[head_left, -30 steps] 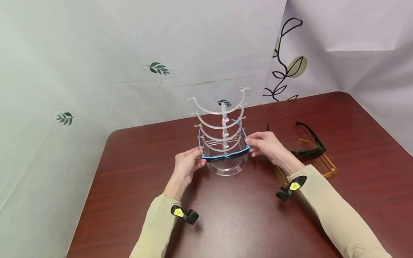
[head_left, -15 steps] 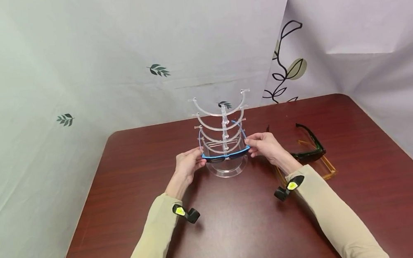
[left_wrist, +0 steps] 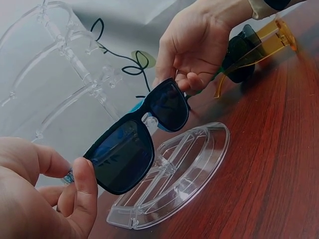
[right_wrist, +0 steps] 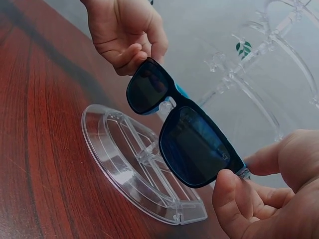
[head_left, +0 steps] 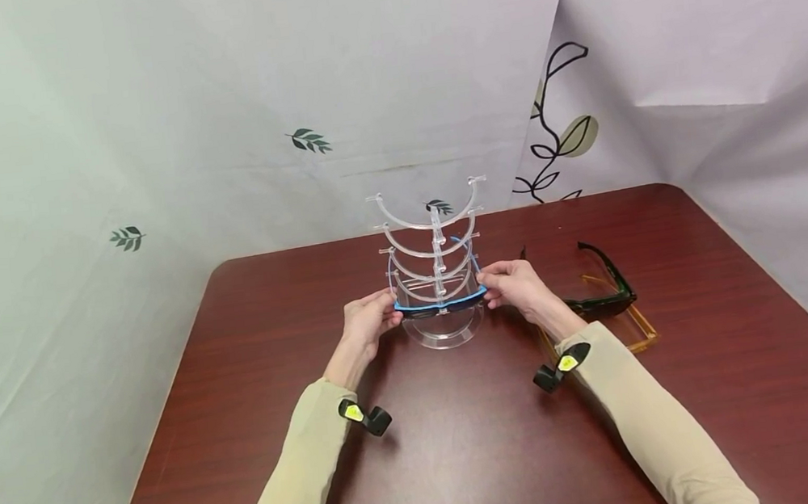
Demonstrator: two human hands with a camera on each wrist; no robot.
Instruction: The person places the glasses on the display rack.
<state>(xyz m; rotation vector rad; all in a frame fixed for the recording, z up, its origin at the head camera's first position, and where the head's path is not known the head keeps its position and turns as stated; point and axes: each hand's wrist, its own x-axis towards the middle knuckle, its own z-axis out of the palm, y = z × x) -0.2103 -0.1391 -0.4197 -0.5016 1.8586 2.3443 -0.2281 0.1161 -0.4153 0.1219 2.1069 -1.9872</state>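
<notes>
A pair of blue-and-black sunglasses [head_left: 442,306] with dark lenses sits at the lowest tier of a clear plastic glasses display stand [head_left: 439,258]. Its temples extend back on either side of the stand's post. My left hand [head_left: 368,320] pinches the frame's left corner between thumb and fingers. At the opposite corner, my right hand [head_left: 520,285] pinches the frame the same way. Both wrist views show the dark lenses [left_wrist: 124,154] facing outward, the nose bridge right at the stand's clear peg [right_wrist: 166,106]. Below them spreads the stand's rounded base [left_wrist: 174,179].
To the right, partly behind my right wrist, lie black sunglasses [head_left: 609,297] and an amber-framed pair [head_left: 643,325], overlapping on the brown wooden table [head_left: 424,461]. The stand's upper curved arms [head_left: 430,221] rise above the held pair. A pale fabric backdrop [head_left: 214,100] borders the table's far edge.
Both hands keep their pinch on the sunglasses at the stand's lowest tier, almost still. The whole view has shifted slightly with the head.
</notes>
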